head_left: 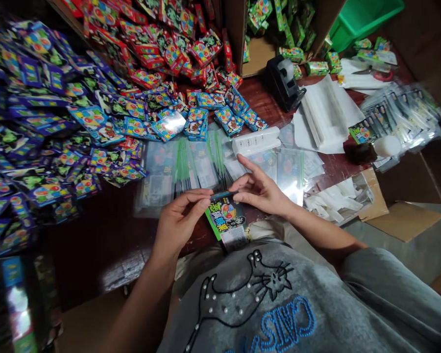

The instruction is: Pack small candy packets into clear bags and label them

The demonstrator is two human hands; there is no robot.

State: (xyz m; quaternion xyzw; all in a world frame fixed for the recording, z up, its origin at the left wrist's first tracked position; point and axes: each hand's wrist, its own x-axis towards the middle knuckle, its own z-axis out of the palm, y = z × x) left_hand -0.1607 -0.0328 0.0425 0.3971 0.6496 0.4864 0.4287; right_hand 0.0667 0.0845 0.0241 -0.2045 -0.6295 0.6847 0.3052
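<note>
A black and green printed bag (226,215) hangs between my hands at the table's front edge, its top edge pinched from both sides. My left hand (183,211) closes thumb and fingers on the bag's left top corner. On the right corner, my right hand (255,189) pinches with thumb and fingers while its index finger points up and away. Behind them lie flat clear bags with green strips (183,162). Small blue boxes (228,121) sit just beyond these. Whether anything is inside the held bag cannot be made out.
Purple boxes (40,137) pile up at left, red boxes (169,44) at the back. A black tape dispenser (283,83), white paper (323,113), scissors (378,73) and filled clear bags (404,117) are on the right. A green bin (367,19) stands at the back right.
</note>
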